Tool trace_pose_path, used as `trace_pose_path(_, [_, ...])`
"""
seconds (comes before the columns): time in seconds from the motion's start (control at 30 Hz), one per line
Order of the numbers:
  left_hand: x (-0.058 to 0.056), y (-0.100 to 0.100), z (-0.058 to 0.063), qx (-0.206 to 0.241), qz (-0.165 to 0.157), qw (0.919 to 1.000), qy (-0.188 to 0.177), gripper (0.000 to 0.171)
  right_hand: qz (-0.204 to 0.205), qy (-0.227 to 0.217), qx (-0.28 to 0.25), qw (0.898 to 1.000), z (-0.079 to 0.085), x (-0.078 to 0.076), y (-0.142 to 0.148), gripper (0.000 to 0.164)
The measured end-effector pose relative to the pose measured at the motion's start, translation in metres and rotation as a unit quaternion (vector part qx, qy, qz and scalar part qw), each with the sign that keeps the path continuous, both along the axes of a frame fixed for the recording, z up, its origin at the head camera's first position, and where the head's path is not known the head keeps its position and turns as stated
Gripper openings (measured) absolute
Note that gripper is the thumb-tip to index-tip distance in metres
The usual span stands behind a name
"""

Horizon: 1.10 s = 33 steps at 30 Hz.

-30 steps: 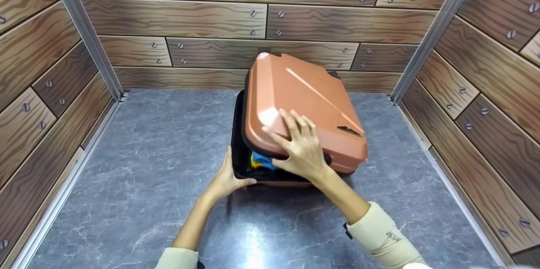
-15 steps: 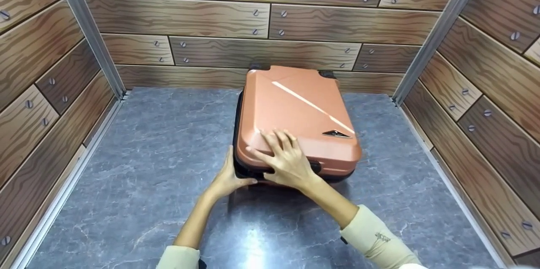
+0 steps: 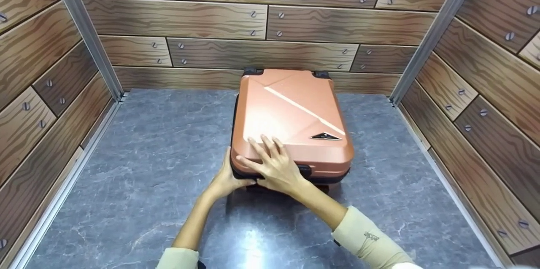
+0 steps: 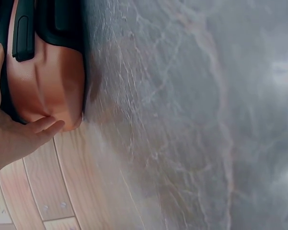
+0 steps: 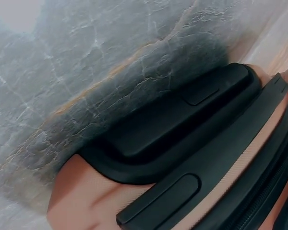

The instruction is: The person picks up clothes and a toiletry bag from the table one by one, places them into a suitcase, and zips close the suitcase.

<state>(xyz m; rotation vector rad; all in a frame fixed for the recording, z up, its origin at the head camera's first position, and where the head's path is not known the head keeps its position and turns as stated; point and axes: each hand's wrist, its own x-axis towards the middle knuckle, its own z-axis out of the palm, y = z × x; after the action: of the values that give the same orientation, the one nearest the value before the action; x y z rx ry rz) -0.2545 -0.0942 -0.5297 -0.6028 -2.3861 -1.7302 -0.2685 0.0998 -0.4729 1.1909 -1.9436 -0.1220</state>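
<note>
A copper-coloured hard-shell suitcase [image 3: 291, 113] lies flat with its lid down. My right hand [image 3: 278, 170] rests spread on the lid's near left corner, its fingers fairly straight. At the same corner, lower down, my left hand [image 3: 223, 181] holds its fingers along the side and its thumb along the front edge. In the left wrist view, straight fingers [image 4: 50, 129] touch the lower shell [image 4: 50, 79]. A black carry handle [image 5: 158, 206] and a black zip band [image 5: 259, 196] fill much of the right wrist view. What the suitcase contains is hidden.
The suitcase lies on a grey marbled floor [image 3: 160, 134]. Behind it rises a wood-patterned wall [image 3: 219, 54], close to its far-end wheels [image 3: 253, 71]. Similar walls stand left [image 3: 38, 134] and right [image 3: 476, 121], with metal posts [image 3: 436, 33] in the corners.
The lid has come down from a raised, tilted position, hiding the blue and yellow contents. My right hand has moved down and left with it; my left hand has stayed at the corner.
</note>
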Motion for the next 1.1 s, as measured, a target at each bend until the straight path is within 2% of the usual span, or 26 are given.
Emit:
trace_pose_path(0.07, [0.005,0.000,0.007,0.007,-0.001,1.0000,-0.004,0.112,-0.004,-0.007,0.002,1.000,-0.001,0.001,-0.002,0.091])
trace_pose_path(0.17, [0.012,0.001,0.017,0.013,0.004,0.9995,-0.030,0.113,-0.015,-0.023,0.006,1.000,-0.002,0.003,-0.003,0.092])
trace_pose_path(0.4, [-0.001,0.001,-0.007,-0.017,0.007,0.9993,-0.033,0.119,-0.046,-0.049,0.027,0.997,-0.003,0.011,-0.003,0.095])
trace_pose_path(0.67, [-0.003,-0.001,-0.008,-0.048,0.035,0.9965,-0.059,0.122,-0.033,-0.085,0.034,0.995,0.003,0.012,-0.001,0.093])
trace_pose_path(0.93, [-0.003,-0.002,-0.006,-0.033,0.029,0.9989,-0.013,0.117,0.024,-0.137,0.022,0.990,0.010,0.008,0.007,0.082])
trace_pose_path(1.03, [0.003,0.000,-0.004,-0.081,0.059,0.9949,0.010,0.117,0.045,-0.137,0.020,0.989,0.011,0.006,0.014,0.076])
trace_pose_path(1.1, [0.006,0.002,-0.002,-0.130,0.087,0.9871,0.035,0.118,0.054,-0.133,0.019,0.990,0.013,0.007,0.019,0.072])
